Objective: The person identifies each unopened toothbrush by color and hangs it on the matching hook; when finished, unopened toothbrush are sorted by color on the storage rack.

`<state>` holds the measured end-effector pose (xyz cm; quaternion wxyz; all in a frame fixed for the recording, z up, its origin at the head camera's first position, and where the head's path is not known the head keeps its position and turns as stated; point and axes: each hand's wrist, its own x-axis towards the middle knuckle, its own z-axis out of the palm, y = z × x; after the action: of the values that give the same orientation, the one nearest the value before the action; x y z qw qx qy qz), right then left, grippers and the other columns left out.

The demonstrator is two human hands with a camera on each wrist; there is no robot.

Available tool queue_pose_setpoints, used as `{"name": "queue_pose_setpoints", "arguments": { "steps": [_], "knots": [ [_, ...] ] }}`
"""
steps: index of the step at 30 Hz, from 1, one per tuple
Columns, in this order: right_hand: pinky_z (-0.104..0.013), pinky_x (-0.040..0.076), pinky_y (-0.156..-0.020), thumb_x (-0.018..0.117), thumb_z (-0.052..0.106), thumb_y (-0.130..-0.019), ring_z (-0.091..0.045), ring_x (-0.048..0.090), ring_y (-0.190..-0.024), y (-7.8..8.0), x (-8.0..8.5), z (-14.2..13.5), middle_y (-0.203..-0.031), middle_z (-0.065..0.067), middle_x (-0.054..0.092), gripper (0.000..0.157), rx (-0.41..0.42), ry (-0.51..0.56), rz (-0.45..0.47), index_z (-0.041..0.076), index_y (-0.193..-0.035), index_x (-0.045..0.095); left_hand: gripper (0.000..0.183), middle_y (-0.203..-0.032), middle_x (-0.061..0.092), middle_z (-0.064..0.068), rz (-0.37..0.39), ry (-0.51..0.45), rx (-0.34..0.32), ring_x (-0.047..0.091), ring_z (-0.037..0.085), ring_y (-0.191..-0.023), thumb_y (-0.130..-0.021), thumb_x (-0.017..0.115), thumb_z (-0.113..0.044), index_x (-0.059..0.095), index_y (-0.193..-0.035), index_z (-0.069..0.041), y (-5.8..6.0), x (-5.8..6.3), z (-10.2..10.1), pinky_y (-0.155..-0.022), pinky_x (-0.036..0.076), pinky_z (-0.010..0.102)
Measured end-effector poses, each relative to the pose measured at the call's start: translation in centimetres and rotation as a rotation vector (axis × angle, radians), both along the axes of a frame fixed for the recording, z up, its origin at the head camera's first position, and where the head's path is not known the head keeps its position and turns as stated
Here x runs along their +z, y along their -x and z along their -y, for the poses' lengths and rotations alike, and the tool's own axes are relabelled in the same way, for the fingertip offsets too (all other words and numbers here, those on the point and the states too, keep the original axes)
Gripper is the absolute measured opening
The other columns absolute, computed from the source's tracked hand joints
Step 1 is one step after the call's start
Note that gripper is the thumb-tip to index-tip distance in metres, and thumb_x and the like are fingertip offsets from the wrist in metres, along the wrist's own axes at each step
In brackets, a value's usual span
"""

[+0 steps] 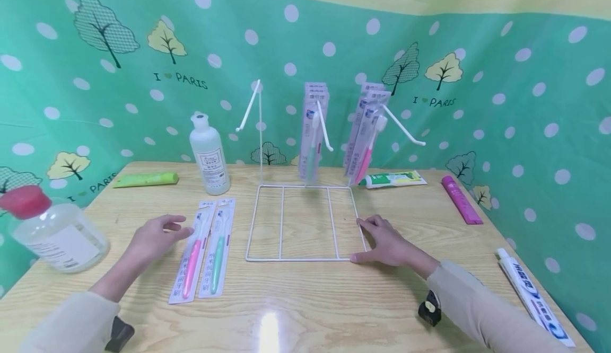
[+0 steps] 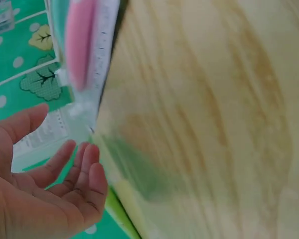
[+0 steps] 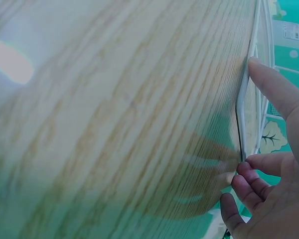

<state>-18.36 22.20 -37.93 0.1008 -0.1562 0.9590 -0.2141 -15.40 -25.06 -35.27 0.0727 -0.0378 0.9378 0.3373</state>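
Note:
A packaged pink toothbrush [image 1: 192, 268] and a packaged green toothbrush [image 1: 217, 265] lie side by side on the table. My left hand [image 1: 156, 238] is at the left edge of the pink one's pack, thumb tip close to it. In the left wrist view, that hand's fingers are loosely bent around nothing. A white wire display rack [image 1: 281, 226] stands in the middle, its left hook [image 1: 249, 106] bare. Packaged green toothbrushes [image 1: 312, 141] hang at its middle hook, pink ones [image 1: 366, 143] at its right hook. My right hand [image 1: 386, 243] touches the base's right side, thumb at the front corner.
On the left stand a red-capped bottle [image 1: 62, 239] and a white bottle [image 1: 210, 157], with a light green tube [image 1: 145, 179] behind. To the right lie a green-and-white toothpaste tube [image 1: 396, 178], a magenta tube [image 1: 461, 200] and a white-and-blue toothpaste tube [image 1: 534, 297]. A patterned curtain [image 1: 329, 29] closes the back.

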Motion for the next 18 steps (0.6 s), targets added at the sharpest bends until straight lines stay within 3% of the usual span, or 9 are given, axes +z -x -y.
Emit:
{"name": "queue_pose_setpoints", "arguments": {
  "steps": [5, 11, 14, 18],
  "knots": [
    [-0.051, 0.033, -0.097, 0.071, 0.058, -0.066, -0.031, 0.034, -0.120, -0.1, 0.0, -0.1, -0.130, -0.012, 0.036, 0.099, 0.009, 0.009, -0.002, 0.006, -0.141, 0.032, 0.082, -0.120, 0.046, 0.034, 0.077, 0.049, -0.006, 0.046, 0.046, -0.105, -0.081, 0.057, -0.055, 0.041, -0.126, 0.012, -0.1, -0.7, -0.3, -0.080, 0.045, 0.051],
    [-0.051, 0.033, -0.097, 0.071, 0.057, -0.066, -0.031, 0.034, -0.119, -0.1, 0.1, -0.1, -0.130, -0.012, 0.036, 0.098, 0.005, 0.015, 0.005, 0.006, -0.141, 0.033, 0.092, -0.119, 0.046, 0.035, 0.072, 0.230, -0.002, 0.046, 0.048, -0.104, -0.071, 0.062, -0.063, 0.047, -0.122, 0.012, 0.2, -0.4, -1.3, -0.077, 0.039, 0.057],
    [-0.051, 0.033, -0.097, 0.071, 0.057, -0.066, -0.030, 0.034, -0.119, -0.1, 0.1, -0.1, -0.130, -0.012, 0.036, 0.098, 0.002, 0.015, 0.006, 0.006, -0.141, 0.033, 0.088, -0.114, 0.050, 0.035, 0.076, 0.272, -0.004, 0.050, 0.044, -0.097, -0.071, 0.065, -0.058, 0.047, -0.120, 0.013, 0.3, 0.0, -1.7, -0.074, 0.037, 0.058],
    [-0.050, 0.034, -0.097, 0.071, 0.057, -0.066, -0.030, 0.035, -0.118, -0.2, 0.1, 0.0, -0.130, -0.012, 0.036, 0.098, 0.003, 0.018, 0.010, 0.006, -0.141, 0.033, 0.078, -0.108, 0.053, 0.032, 0.105, 0.257, 0.002, 0.054, 0.035, -0.086, -0.075, 0.068, -0.047, 0.046, -0.118, 0.014, 0.2, 0.4, -2.0, -0.071, 0.041, 0.051]
  ]
}}
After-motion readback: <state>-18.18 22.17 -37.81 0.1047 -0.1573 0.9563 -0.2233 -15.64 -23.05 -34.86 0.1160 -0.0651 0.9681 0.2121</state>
